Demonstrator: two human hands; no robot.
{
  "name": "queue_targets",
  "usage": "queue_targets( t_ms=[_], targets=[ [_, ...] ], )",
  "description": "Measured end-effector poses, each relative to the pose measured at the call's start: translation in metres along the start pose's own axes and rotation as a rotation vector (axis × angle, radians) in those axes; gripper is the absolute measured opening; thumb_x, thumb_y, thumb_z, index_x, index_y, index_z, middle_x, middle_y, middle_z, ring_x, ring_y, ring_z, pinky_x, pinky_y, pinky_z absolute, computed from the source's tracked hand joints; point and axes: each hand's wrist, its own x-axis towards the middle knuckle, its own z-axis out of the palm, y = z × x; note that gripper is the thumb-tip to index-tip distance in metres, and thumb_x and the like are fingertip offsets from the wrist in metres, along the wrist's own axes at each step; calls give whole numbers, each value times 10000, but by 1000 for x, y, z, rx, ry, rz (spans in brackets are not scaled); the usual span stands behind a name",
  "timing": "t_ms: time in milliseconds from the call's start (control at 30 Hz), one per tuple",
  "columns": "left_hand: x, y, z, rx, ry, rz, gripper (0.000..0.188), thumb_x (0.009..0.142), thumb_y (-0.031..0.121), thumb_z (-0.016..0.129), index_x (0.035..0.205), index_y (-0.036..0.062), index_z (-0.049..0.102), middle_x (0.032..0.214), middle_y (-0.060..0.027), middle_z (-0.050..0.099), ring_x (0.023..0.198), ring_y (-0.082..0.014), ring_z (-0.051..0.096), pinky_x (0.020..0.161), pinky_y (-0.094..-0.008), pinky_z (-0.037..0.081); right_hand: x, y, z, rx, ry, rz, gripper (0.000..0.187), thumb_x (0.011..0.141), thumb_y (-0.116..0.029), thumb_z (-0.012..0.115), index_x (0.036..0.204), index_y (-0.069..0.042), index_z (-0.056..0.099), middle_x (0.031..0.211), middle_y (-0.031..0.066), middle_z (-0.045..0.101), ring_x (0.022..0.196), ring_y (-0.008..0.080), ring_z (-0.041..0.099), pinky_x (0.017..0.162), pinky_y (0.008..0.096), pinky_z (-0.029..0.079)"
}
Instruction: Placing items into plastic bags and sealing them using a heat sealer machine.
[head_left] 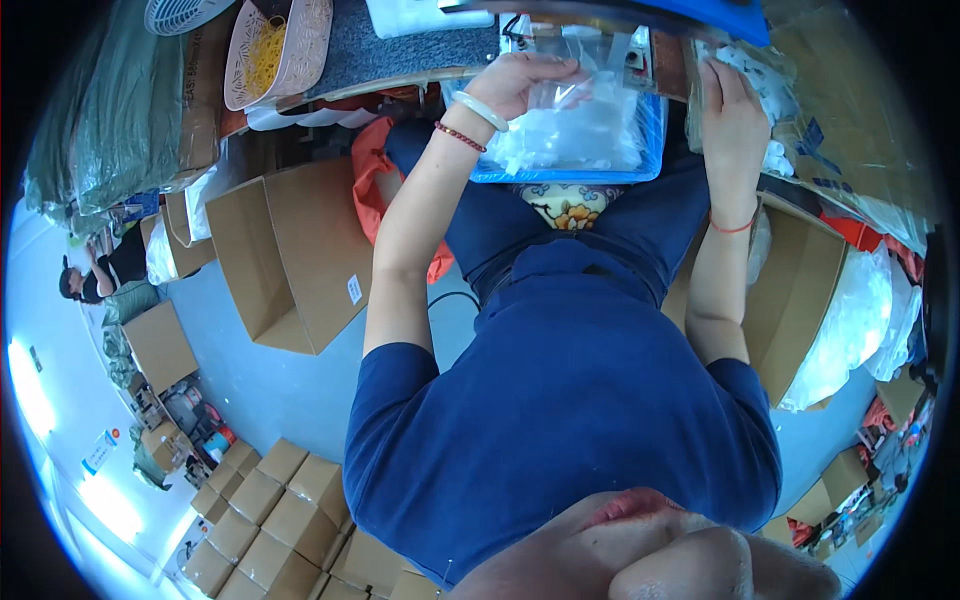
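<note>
My left hand (515,85) pinches a clear plastic bag (572,88) between thumb and fingers, above a blue tray (657,140) at my lap. Inside the tray lies a heap of clear and whitish plastic bags (590,135). On the right, my right hand (735,110) reaches to a pile of small white pieces (768,88) lying in clear plastic. Its fingers are bent close together, and the fingertips are partly hidden, so what they hold does not show clearly.
A blue-edged machine (720,18) overhangs the work spot. At the left stands a pale basket (240,80) of yellow bands on the table. Open cartons (285,255) flank my legs, with stacked boxes (285,510) behind. Far left, another person (105,268) is at work.
</note>
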Motion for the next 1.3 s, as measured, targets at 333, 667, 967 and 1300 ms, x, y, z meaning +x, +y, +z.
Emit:
queue_targets(
  t_ms=[333,667,967,1300],
  targets=[
    [-15,31,-53,645,306,367,213,909,139,661,1041,-17,722,942,-102,740,864,-253,722,736,-354,586,0,73,46,-123,-17,69,227,927,-119,557,1134,-125,651,1194,142,582,1025,365,607,834,440,509],
    [29,37,-150,2212,892,647,609,932,352,561,1413,-1,436,1552,-152,304,1451,-373,213,1176,-531,136,-16,62,25,-462,-157,-23,191,829,-115,641,1010,-68,678,1027,136,633,924,338,571,822,427,480],
    [-43,-6,-90,1943,700,764,652,856,314,688,1418,108,428,1470,-119,443,1395,-285,368,1145,-507,227,-11,61,6,-168,146,-64,229,864,-206,699,1069,-105,695,1055,117,648,942,325,588,820,400,471],
    [-77,-2,-38,1267,782,736,182,833,134,748,973,19,753,902,-69,748,775,-119,691,710,-246,522,-36,-46,-5,678,-182,129,186,870,-98,714,1048,-46,699,1044,31,670,865,102,610,768,227,485]
  ],
)
